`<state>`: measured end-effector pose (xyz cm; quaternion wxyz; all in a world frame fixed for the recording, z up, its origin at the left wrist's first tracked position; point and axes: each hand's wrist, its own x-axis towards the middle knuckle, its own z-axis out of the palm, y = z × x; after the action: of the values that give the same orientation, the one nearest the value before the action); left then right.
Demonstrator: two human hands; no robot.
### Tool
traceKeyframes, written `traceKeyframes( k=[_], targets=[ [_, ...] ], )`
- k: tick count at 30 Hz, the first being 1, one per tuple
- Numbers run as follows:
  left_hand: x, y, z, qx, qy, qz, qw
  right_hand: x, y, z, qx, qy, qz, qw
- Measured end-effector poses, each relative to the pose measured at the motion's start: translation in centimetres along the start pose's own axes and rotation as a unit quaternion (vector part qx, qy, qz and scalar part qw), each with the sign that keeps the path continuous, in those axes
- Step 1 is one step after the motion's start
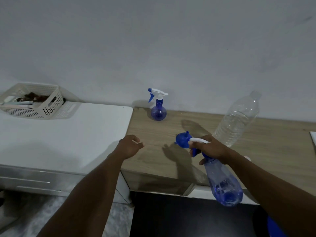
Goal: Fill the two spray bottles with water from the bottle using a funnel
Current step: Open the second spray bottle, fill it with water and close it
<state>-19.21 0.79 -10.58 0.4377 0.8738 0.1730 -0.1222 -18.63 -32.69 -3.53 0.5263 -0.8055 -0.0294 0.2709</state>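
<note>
Gripping near spray bottle (224,182) by neck, right grip (213,149) curled round it above surface (153,132) edge; left grip (130,147) loosely spread, empty.

Home room, shown by wooden desk (277,142), drawer cabinet (68,134), cluttered basket (51,107)

free: wooden table (153,134) front-left | blocked: funnel (182,140), water bottle (237,120)
</note>
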Motion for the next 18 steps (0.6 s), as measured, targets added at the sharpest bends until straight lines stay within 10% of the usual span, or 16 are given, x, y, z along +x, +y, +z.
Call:
traceKeyframes(
  k=[18],
  targets=[
    [-0.3,0.2,0.9,0.044,-0.040,0.024,0.998,1.2,-0.2,2.2,-0.095,0.010,-0.016,0.995]
  ],
)
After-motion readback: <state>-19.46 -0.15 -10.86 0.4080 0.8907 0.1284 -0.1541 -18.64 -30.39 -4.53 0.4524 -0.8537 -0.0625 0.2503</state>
